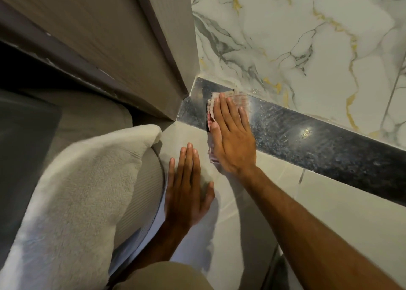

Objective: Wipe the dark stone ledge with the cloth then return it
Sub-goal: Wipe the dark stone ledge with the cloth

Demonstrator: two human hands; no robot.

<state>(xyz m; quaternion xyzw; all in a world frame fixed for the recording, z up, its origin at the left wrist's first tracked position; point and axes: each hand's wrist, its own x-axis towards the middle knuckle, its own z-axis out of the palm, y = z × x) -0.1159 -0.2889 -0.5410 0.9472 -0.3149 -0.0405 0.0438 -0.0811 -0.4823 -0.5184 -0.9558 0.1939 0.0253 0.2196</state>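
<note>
A dark speckled stone ledge (307, 136) runs from the door frame down to the right edge, glossy with a light reflection. A pale cloth with red stripes (240, 100) lies flat on its left end. My right hand (232, 138) presses flat on the cloth, fingers spread and pointing up toward the marble wall, covering most of it. My left hand (186, 190) rests flat and open on the pale floor tile below the ledge, holding nothing.
White marble wall tile with grey and gold veins (307, 37) rises behind the ledge. A brown door frame (171, 48) meets the ledge's left end. A thick white towel or mat (77, 190) lies at lower left. Grey floor tiles (340, 201) spread below the ledge.
</note>
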